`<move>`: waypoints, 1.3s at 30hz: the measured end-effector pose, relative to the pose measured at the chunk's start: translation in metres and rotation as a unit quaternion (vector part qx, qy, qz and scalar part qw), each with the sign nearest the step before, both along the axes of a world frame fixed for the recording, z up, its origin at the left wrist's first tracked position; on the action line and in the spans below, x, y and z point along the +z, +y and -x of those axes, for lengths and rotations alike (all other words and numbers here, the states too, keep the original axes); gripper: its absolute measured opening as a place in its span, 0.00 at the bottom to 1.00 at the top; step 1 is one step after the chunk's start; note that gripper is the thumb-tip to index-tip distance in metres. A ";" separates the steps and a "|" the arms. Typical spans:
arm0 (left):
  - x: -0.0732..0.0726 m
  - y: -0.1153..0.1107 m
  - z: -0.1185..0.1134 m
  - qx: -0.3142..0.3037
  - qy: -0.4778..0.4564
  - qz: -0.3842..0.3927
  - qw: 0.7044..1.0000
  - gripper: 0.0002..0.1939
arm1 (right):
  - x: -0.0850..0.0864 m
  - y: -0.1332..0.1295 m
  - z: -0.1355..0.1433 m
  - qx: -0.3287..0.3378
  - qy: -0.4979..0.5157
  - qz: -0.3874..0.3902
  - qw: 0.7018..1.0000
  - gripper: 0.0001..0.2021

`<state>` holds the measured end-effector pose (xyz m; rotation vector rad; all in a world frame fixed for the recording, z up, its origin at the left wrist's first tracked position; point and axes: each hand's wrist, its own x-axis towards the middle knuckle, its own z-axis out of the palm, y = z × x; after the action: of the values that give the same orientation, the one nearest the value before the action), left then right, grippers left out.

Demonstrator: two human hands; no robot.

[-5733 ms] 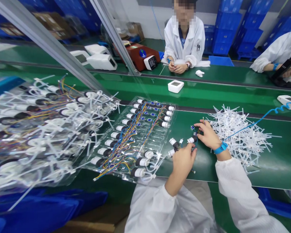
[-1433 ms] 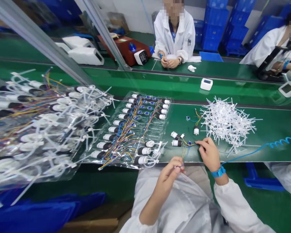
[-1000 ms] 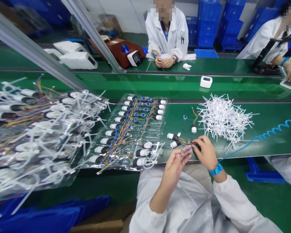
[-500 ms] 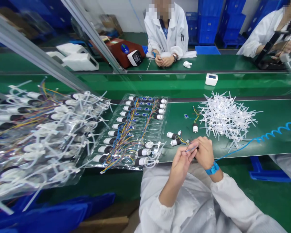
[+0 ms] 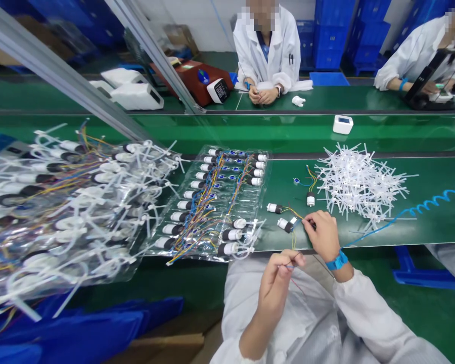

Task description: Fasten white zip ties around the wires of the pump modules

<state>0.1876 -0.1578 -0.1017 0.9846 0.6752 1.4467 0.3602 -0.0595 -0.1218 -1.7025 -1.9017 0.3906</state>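
My left hand [image 5: 276, 283] is over my lap at the bench's front edge, its fingertips pinched on thin coloured wires. These wires run up to a small white-and-black cylindrical motor [image 5: 284, 224] on the bench. My right hand [image 5: 323, 236] rests low at the bench, fingers closed near the wire ends of a second motor [image 5: 274, 208]; what is inside them is hidden. A third motor [image 5: 310, 200] stands farther back with its wires and a small blue part [image 5: 296, 180]. Beside it lies a heap of white cable ties [image 5: 358, 184].
Left of my hands, a clear plastic tray [image 5: 246, 202] carries rows of wired motors. Farther left are piled trays of motors with cable ties [image 5: 72, 222]. A blue coiled cord [image 5: 436, 203] crosses the right side. Across the bench sits a co-worker [image 5: 267, 55]; a white box [image 5: 343, 124] stands between.
My hands have come apart: the left moved down toward me with the wires, while the right stayed by the bench. The nearer motor has shifted and turned slightly. The whole view has swung a little.
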 end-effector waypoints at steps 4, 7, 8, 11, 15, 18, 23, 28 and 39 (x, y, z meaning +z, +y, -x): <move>-0.015 -0.011 0.007 0.001 0.038 -0.016 0.999 0.14 | 0.003 0.004 0.002 0.000 -0.007 0.002 1.000 0.09; -0.026 -0.014 0.012 0.027 0.072 -0.020 0.997 0.16 | 0.005 0.005 0.000 0.000 0.017 -0.003 1.000 0.08; -0.030 -0.013 0.015 0.034 0.091 -0.023 0.995 0.16 | 0.006 0.005 -0.002 0.000 0.040 -0.006 0.999 0.08; -0.037 -0.009 0.022 0.037 0.172 -0.029 0.984 0.15 | 0.009 0.004 -0.010 0.007 0.150 -0.004 0.989 0.08; -0.039 0.002 0.028 0.025 0.266 -0.065 0.961 0.14 | 0.014 0.000 -0.019 0.031 0.289 0.050 0.955 0.10; -0.038 0.006 0.030 0.017 0.304 -0.095 0.948 0.14 | 0.017 -0.003 -0.020 0.036 0.361 0.090 0.927 0.14; -0.034 0.010 0.029 -0.006 0.322 0.018 0.947 0.13 | 0.022 -0.007 -0.013 0.028 0.504 0.154 0.849 0.19; -0.024 0.022 0.021 -0.063 0.326 0.095 0.938 0.21 | 0.029 -0.008 -0.003 0.049 0.563 0.201 0.800 0.21; -0.032 0.038 0.002 -0.075 0.245 0.140 0.956 0.34 | 0.059 0.005 -0.002 0.092 0.469 0.193 0.857 0.21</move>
<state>0.1858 -0.1203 -0.1338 1.1508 1.1066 0.9411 0.3623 -0.0548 -0.0627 -1.1544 -1.2637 1.4536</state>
